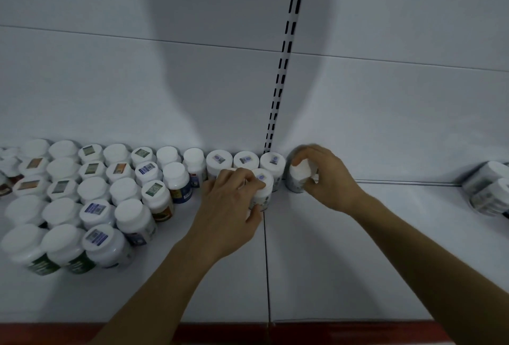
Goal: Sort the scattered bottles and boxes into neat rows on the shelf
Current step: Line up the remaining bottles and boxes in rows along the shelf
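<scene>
Because the right bottle (301,172) and left bottle (263,191), mid-frame, look light, stiff and smooth, we judge the cap rim the surest hold. Our right grip (330,179) curls round one, our left grip (228,204) round the other, beside the rows (91,187) on the shelf (358,256).

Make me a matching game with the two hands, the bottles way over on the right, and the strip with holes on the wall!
Things:
1. left hand
2. right hand
3. far-right bottles
4. slotted strip

Matches:
A. lying on their sides
B. runs up the back wall
C. grips the bottle right of the strip
D. grips the sticker-capped bottle in front of the back row

Pairs: 1-D, 2-C, 3-A, 4-B.
</scene>
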A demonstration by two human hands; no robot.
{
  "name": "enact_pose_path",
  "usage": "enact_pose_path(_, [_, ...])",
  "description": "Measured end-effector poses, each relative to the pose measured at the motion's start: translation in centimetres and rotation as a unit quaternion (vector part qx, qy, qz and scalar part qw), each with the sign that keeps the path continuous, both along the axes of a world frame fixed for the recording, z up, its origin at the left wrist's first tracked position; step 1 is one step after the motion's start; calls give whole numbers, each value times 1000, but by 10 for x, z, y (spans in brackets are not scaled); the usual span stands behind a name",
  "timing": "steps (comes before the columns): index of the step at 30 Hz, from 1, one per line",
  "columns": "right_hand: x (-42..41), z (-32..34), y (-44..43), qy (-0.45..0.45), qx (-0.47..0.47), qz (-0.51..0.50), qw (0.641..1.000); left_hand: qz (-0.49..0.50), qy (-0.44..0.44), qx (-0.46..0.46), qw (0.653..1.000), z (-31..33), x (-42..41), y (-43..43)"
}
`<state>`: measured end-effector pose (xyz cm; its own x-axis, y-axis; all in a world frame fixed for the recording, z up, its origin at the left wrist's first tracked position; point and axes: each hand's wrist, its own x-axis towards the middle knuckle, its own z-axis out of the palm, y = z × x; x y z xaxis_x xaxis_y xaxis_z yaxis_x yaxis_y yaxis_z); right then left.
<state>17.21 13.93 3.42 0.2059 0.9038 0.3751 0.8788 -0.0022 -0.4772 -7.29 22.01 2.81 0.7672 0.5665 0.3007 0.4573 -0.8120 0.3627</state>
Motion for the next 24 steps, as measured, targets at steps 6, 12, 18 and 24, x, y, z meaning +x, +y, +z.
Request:
enact_pose_path(6, [-21,-30,-5,150,61,-134,978,16,-26,-26,999,-4,-1,-2])
enact_pose_path(12, [-18,-30,-2,196,58,-121,971,25,-47,-38,998,-8,-1,-5])
enact_pose_path(18, [-15,-31,-2,196,40,-99,975,33,-55,-54,996,-10,0,-7])
enact_pose_path(24, [-13,-26,-21,267,43,-95,958,61,-63,-50,995,-8,8,-11])
